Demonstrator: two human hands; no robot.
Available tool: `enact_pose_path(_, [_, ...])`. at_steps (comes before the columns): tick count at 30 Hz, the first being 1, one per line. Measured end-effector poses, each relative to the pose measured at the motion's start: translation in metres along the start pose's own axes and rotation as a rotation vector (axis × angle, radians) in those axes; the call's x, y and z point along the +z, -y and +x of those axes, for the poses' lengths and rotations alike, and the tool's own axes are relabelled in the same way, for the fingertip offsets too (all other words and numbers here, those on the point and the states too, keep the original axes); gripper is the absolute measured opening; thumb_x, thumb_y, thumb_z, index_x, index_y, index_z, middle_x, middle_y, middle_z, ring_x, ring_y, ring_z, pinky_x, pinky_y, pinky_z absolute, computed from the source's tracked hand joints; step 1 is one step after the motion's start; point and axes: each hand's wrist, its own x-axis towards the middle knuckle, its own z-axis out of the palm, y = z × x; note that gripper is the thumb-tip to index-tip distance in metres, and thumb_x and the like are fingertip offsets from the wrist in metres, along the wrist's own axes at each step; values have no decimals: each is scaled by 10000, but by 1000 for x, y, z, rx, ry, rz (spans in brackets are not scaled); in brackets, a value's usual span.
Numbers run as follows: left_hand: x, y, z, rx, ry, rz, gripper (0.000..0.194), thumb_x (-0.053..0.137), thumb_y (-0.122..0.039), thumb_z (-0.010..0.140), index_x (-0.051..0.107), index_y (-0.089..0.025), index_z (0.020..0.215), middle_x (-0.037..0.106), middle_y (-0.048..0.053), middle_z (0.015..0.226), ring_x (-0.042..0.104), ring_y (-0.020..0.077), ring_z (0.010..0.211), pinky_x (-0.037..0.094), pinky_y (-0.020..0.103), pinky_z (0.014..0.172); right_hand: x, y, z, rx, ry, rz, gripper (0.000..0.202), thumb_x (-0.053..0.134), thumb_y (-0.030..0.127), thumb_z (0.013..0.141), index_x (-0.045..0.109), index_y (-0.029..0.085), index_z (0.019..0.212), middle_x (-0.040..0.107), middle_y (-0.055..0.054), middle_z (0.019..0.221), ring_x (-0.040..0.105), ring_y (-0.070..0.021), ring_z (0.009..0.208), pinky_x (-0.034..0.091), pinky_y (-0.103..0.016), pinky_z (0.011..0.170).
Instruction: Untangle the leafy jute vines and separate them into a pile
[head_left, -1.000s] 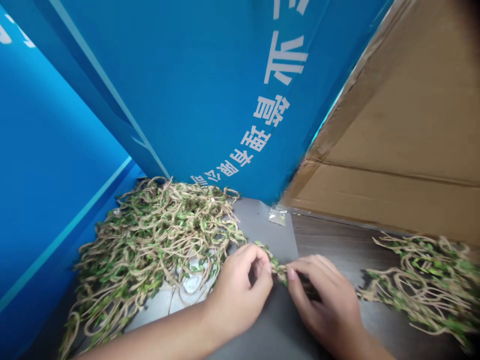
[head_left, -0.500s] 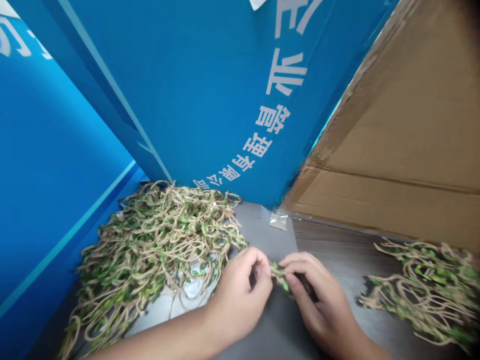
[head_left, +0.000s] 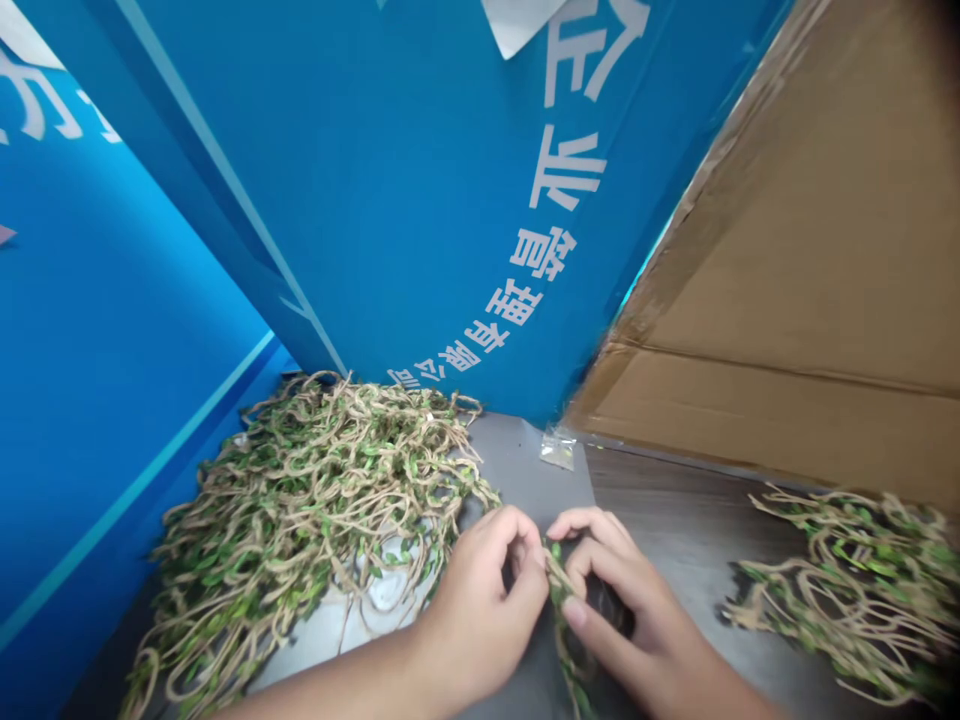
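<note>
My left hand is closed in a pinch, thumb against forefinger, on the upper end of a leafy twine garland. On its right side, my right hand bends its fingers and thumb around the same garland, forefinger raised a little. The garland is tan cord with small green leaves, and it hangs down between the hands toward the bottom edge. Parts of it are hidden by the right fingers. Left of my hands lies a big tangled heap of similar garlands.
A smaller bunch of garlands lies at the far right on the dark wood-look surface. A small clear plastic packet rests near the grey sheet's edge. Blue printed panels and a brown cardboard sheet stand behind.
The garland between my hands has turned from lying sideways to hanging downward, with more length showing. My right hand has opened its forefinger slightly and shifted its hold. The view has tilted up slightly.
</note>
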Motion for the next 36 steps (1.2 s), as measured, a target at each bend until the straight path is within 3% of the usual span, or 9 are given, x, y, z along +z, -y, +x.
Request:
enact_pose_path(4, [0, 1, 1, -7, 8, -18, 222, 480, -350, 994, 543, -183, 862, 588, 12, 832, 512, 128, 775, 381, 264, 724, 0, -1, 5, -4, -97, -45, 229, 590, 287, 990, 625, 208, 778, 644, -46, 926, 640, -138, 892, 550, -237, 803])
enact_pose_path(10, [0, -2, 2, 0, -1, 0, 235, 453, -357, 995, 512, -185, 846, 584, 23, 835, 518, 138, 783, 389, 276, 741, 6, -26, -3, 80, -172, 460, 297, 575, 417, 1011, 619, 197, 817, 617, -33, 809, 636, -126, 771, 557, -211, 704])
enact_pose_path(13, [0, -3, 2, -6, 3, -25, 255, 445, -378, 1003, 507, -186, 848, 586, 25, 838, 524, 138, 785, 397, 276, 745, 7, -31, -6, 130, -130, 554, 276, 579, 440, 1008, 633, 203, 878, 639, -36, 834, 648, -128, 795, 566, -212, 725])
enact_pose_path(19, [-1, -2, 1, -33, 41, -96, 328, 439, -461, 1028, 511, -183, 870, 538, -6, 778, 473, 111, 718, 369, 250, 681, 0, -7, 5, -23, 0, 230, 133, 564, 254, 1016, 690, 234, 978, 692, -27, 878, 675, -118, 833, 569, -207, 777])
enact_pose_path(25, [1, 3, 1, -14, -1, -159, 348, 460, -482, 1041, 565, -178, 909, 584, 4, 823, 516, 108, 757, 413, 237, 722, 3, -5, 9, -201, -88, -12, 233, 512, 84, 981, 686, 229, 1038, 734, -24, 915, 702, -113, 833, 597, -204, 778])
enact_pose_path(28, [0, 0, 0, 13, 1, -151, 322, 494, -469, 1024, 631, -182, 972, 639, 25, 877, 569, 126, 801, 452, 248, 754, 6, -10, 8, -209, -154, -93, 209, 544, 96, 973, 698, 227, 1028, 743, -15, 863, 708, -110, 767, 591, -190, 713])
enact_pose_path(32, [-3, -5, 0, 95, -9, -61, 250, 709, -374, 881, 720, -208, 1068, 698, 55, 1033, 631, 175, 943, 497, 292, 862, 10, -14, 5, -221, -212, -184, 172, 619, 138, 948, 711, 233, 1059, 731, 15, 798, 637, -78, 605, 548, -162, 585])
enact_pose_path(36, [-2, -5, 3, 77, -33, -47, 227, 632, -301, 932, 783, -255, 1095, 727, 56, 1041, 661, 185, 976, 519, 327, 936, 12, -14, 4, -195, -266, -274, 170, 669, 171, 940, 704, 250, 1086, 734, 48, 781, 576, -54, 517, 499, -145, 514])
